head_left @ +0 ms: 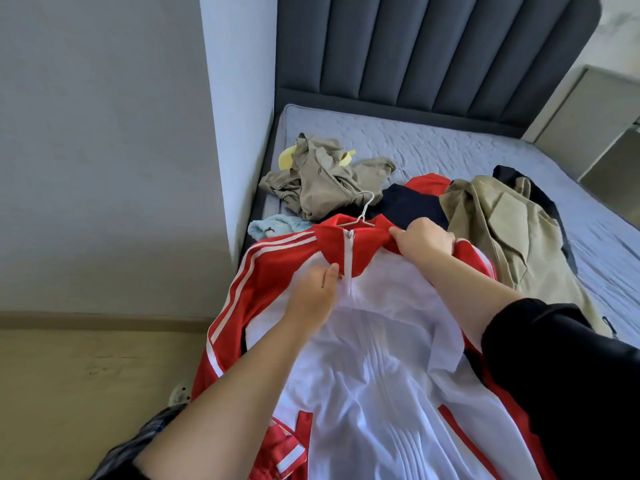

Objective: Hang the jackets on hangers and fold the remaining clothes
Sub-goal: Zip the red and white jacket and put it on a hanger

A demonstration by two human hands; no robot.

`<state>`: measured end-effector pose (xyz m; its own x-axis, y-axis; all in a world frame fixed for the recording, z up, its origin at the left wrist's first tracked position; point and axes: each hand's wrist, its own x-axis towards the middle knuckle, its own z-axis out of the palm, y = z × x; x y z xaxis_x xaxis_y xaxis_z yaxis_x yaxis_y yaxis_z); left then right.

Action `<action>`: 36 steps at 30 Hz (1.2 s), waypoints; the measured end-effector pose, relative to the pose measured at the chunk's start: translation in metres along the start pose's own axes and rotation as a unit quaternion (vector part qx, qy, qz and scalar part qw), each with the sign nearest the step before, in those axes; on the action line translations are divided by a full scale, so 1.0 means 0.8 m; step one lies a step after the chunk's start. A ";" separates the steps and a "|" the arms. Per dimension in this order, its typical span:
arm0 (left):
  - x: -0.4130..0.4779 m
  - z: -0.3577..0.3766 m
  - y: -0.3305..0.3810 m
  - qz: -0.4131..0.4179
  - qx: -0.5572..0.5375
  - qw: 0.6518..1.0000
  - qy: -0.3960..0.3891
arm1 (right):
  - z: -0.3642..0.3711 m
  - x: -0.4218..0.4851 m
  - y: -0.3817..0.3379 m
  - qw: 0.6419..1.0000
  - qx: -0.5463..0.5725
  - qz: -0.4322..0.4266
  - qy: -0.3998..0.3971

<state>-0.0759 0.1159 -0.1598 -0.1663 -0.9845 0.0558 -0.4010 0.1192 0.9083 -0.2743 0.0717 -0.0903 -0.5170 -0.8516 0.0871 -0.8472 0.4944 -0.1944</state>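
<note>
A red and white track jacket (381, 368) lies front-up on the bed's near edge, zipped to the collar. A white wire hanger (362, 212) sits inside it, its hook sticking out past the red collar. My left hand (313, 297) pinches the jacket's front beside the white zipper, just below the collar. My right hand (424, 239) grips the collar's right side at the shoulder. A tan jacket (502, 230) lies to the right on the bed. A crumpled olive garment (322, 178) sits further back, and a dark navy garment (408, 202) lies behind the collar.
The grey mattress (467, 147) reaches back to a dark padded headboard (433, 50). A white wall corner (239, 133) stands at the bed's left. A light blue cloth (270, 228) and a yellow item (287, 157) lie near that corner. Beige floor (86, 375) is at left.
</note>
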 end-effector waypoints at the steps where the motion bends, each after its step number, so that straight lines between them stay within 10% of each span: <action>1: 0.002 -0.007 0.004 0.013 0.022 1.000 -0.003 | -0.005 -0.006 0.004 1.000 -0.006 0.004 0.007; 23: 0.008 0.034 0.050 0.002 0.093 0.984 -0.153 | -0.003 -0.055 0.084 0.985 0.075 0.022 0.157; 31: 0.023 -0.032 0.073 0.048 0.131 0.990 0.010 | -0.038 -0.070 0.021 0.939 0.183 -0.157 0.246; 36: 0.007 -0.143 0.111 0.181 0.285 0.919 0.204 | -0.091 -0.094 -0.055 0.896 0.268 -0.231 0.270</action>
<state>-0.0095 0.1064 -0.0315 -0.0770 -0.8200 0.5671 -0.8125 0.3813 0.4410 -0.2071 0.1269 -0.0174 -0.2328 -0.6644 0.7102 -0.8804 -0.1662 -0.4441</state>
